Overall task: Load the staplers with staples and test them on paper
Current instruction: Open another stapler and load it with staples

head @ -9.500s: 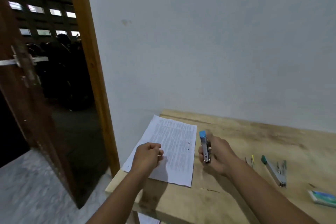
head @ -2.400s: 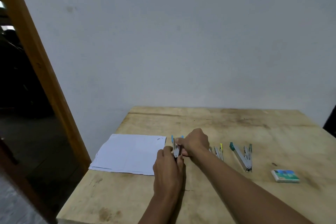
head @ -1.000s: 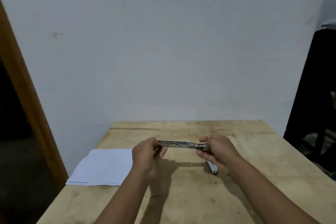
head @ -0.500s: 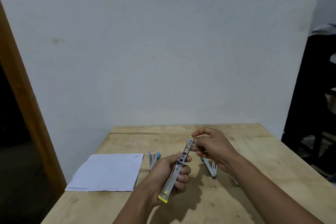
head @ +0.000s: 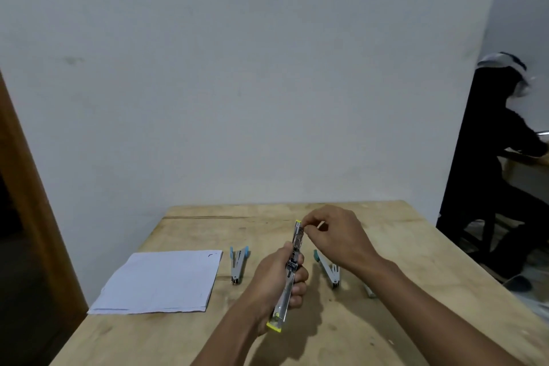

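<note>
left hand [head: 271, 281] gripping yellow stapler [head: 289, 276], right hand [head: 338, 238] pinching its tip

We see a shiny metal stapler [head: 289, 282] with yellow plastic tips, matt white paper [head: 160, 281], a rough bare wood table [head: 416, 246], and a smooth painted wall [head: 237, 68].

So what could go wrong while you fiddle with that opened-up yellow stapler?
The yellow stapler is unfolded in the air, gripped round its middle by the left hand; it might slip or snap shut. The right hand pinches its far end, so it could get nipped. That forearm also hangs over the teal stapler on the table and might bump it.
</note>
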`<state>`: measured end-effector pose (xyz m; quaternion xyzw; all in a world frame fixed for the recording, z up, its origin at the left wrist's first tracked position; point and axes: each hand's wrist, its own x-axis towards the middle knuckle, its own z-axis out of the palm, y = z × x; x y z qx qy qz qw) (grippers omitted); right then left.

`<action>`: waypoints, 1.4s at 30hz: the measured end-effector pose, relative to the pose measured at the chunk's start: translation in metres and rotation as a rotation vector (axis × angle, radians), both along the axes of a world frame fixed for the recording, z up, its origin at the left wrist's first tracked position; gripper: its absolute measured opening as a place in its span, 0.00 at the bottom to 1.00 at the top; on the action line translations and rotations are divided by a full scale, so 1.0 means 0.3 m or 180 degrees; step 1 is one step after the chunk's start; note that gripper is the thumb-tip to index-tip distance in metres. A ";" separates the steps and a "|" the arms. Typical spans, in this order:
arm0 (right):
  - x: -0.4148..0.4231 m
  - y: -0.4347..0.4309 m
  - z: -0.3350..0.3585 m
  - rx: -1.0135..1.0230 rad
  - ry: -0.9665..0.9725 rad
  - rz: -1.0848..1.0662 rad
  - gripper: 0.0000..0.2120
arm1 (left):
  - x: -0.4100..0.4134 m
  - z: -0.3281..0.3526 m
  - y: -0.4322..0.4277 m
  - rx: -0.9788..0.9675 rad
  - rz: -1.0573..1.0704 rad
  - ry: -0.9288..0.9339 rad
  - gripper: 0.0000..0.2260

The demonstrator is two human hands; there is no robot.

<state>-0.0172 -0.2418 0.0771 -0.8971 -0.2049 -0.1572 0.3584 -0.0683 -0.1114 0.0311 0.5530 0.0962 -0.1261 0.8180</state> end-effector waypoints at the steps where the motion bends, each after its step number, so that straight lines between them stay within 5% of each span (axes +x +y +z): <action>1: 0.000 0.005 0.004 0.0045 0.0106 0.0048 0.08 | -0.003 -0.002 0.006 0.0042 -0.0002 0.0005 0.17; 7: -0.017 0.037 -0.013 0.0400 0.0789 0.0534 0.09 | -0.012 -0.015 0.034 -0.0061 0.0124 0.0132 0.18; 20: -0.021 0.041 -0.005 0.0550 0.0933 0.0735 0.07 | -0.005 -0.057 0.051 -0.0065 0.0351 0.0296 0.19; 35: -0.083 0.072 -0.012 0.0167 0.0899 0.1234 0.30 | 0.020 -0.047 0.035 -0.0347 0.0663 0.0406 0.18; 42: -0.091 0.058 0.006 0.0018 0.0885 0.1211 0.30 | 0.024 -0.055 0.061 -0.1035 0.0344 0.0705 0.19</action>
